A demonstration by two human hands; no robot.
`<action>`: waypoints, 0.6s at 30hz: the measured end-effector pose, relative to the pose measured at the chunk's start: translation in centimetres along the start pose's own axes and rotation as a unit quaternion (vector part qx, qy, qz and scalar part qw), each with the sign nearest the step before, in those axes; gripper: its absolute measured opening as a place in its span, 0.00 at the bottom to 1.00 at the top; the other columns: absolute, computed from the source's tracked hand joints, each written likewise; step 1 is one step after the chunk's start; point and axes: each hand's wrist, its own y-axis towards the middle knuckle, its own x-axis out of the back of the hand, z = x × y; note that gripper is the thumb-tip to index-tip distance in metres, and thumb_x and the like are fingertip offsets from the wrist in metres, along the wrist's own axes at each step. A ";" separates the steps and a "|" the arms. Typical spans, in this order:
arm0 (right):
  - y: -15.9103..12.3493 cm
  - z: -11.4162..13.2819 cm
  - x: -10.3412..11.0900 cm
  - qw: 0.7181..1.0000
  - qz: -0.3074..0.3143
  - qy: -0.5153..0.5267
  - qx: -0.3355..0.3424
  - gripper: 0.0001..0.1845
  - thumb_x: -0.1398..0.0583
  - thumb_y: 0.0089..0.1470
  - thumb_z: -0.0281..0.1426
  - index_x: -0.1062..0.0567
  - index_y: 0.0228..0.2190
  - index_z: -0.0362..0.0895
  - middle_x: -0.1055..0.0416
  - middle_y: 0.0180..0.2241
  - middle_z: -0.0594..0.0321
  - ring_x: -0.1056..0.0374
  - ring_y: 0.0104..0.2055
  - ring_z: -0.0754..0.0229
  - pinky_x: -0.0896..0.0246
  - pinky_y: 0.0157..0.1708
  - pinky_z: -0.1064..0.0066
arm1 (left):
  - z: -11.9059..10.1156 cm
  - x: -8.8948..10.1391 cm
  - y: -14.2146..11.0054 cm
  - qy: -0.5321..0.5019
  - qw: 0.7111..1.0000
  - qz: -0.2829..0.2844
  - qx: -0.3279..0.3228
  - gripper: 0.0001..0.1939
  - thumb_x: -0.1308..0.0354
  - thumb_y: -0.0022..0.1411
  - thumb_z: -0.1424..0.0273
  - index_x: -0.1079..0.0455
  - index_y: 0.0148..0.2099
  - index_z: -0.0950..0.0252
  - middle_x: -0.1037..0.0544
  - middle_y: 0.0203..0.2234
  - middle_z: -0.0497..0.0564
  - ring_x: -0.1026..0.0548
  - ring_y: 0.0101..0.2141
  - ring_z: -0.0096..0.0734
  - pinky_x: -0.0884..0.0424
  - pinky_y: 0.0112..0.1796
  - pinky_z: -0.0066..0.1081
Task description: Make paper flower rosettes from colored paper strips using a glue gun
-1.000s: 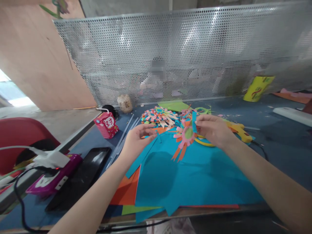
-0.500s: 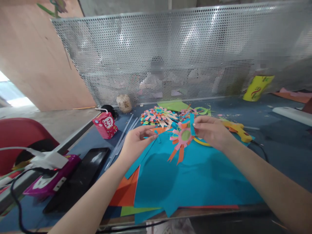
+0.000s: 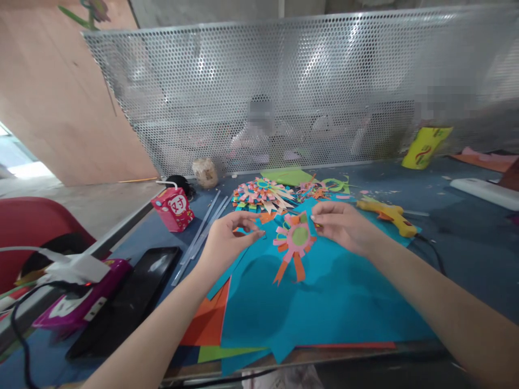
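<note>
A paper rosette (image 3: 300, 235) with a green centre, pink and orange loops and two orange tails is over the blue paper sheet (image 3: 324, 308), between my hands. My left hand (image 3: 235, 237) is closed in a pinch left of the rosette, with a small blue paper strip (image 3: 264, 234) at its fingertips. On the other side, my right hand (image 3: 343, 222) pinches another blue paper strip (image 3: 311, 212) beside the rosette's upper right edge. Both strips blend into the blue sheet, so their full length is hard to make out.
Finished rosettes (image 3: 261, 193) are piled beyond my hands, near paper scraps (image 3: 314, 190). A yellow glue gun (image 3: 389, 215) lies right. Leftward are clear glue sticks (image 3: 200, 237), a red drink box (image 3: 173, 209), a phone (image 3: 125, 300) and a purple power strip (image 3: 81, 302). Perforated metal panel (image 3: 227, 81) behind.
The rosette has shifted slightly left and lower. My right hand has moved a little left and down with its strip, while my left hand has barely moved.
</note>
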 end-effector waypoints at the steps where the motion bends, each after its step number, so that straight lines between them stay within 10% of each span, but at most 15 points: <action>1: -0.1 0.0 -0.1 1.000 -0.001 0.002 -0.002 0.06 0.33 0.34 0.28 0.26 0.18 0.43 0.34 0.19 0.68 0.38 0.23 0.69 0.41 0.25 0.73 | 0.1 0.0 0.0 0.008 1.000 -0.006 -0.010 0.15 0.37 0.46 0.67 0.28 0.38 0.66 0.28 0.23 0.46 0.28 0.27 0.27 0.35 0.28 0.26; 10: -0.3 0.2 -0.6 0.999 -0.009 -0.006 0.030 0.07 0.34 0.36 0.29 0.27 0.19 0.43 0.34 0.18 0.69 0.38 0.22 0.69 0.40 0.24 0.74 | -0.9 -1.0 -0.3 -0.120 0.990 0.027 0.064 0.14 0.49 0.52 0.71 0.31 0.42 0.65 0.28 0.40 0.53 0.28 0.33 0.30 0.31 0.26 0.27; 18: -1.6 0.1 -1.8 0.978 0.000 -0.155 0.137 0.06 0.37 0.44 0.30 0.28 0.20 0.44 0.34 0.20 0.68 0.36 0.23 0.68 0.38 0.25 0.75 | -2.2 -1.7 -1.6 -0.255 0.966 0.016 0.039 0.13 0.41 0.52 0.67 0.35 0.41 0.66 0.29 0.35 0.51 0.27 0.30 0.29 0.29 0.26 0.27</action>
